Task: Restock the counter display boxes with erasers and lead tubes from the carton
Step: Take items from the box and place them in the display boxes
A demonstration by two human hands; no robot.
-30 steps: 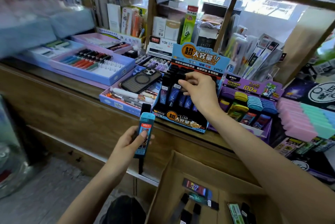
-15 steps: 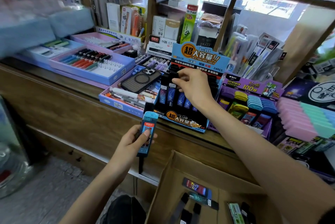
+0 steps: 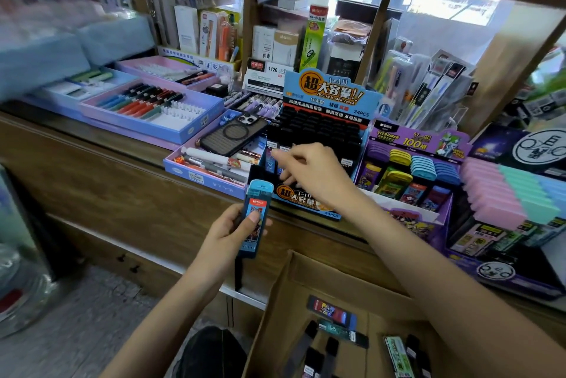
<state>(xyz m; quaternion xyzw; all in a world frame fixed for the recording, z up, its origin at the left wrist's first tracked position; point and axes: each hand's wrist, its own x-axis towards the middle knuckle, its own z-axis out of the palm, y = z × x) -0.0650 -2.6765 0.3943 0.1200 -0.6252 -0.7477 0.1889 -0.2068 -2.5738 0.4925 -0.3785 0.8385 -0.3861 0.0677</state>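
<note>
My left hand (image 3: pixel 226 233) holds a blue lead tube (image 3: pixel 255 218) upright in front of the wooden counter, with a black tube tucked behind it. My right hand (image 3: pixel 309 169) hovers over the front rows of the blue-and-black lead display box (image 3: pixel 324 93), fingers spread and pointing left, nothing in them. That box is packed with black-capped tubes. To its right stands a purple display box (image 3: pixel 419 142) with coloured-cap lead tubes. The brown carton (image 3: pixel 275 310) sits below on the floor, holding several loose tubes (image 3: pixel 332 315).
A phone (image 3: pixel 234 137) lies on a blue pen tray (image 3: pixel 199 177) left of the lead box. Pink and mint erasers (image 3: pixel 505 194) are stacked at the right. More pen trays (image 3: pixel 153 114) fill the left of the counter; shelves of stationery rise behind.
My right hand has drawn back from the rear rows of the lead box toward its front and opened. My left hand has stayed in place with the blue tube.
</note>
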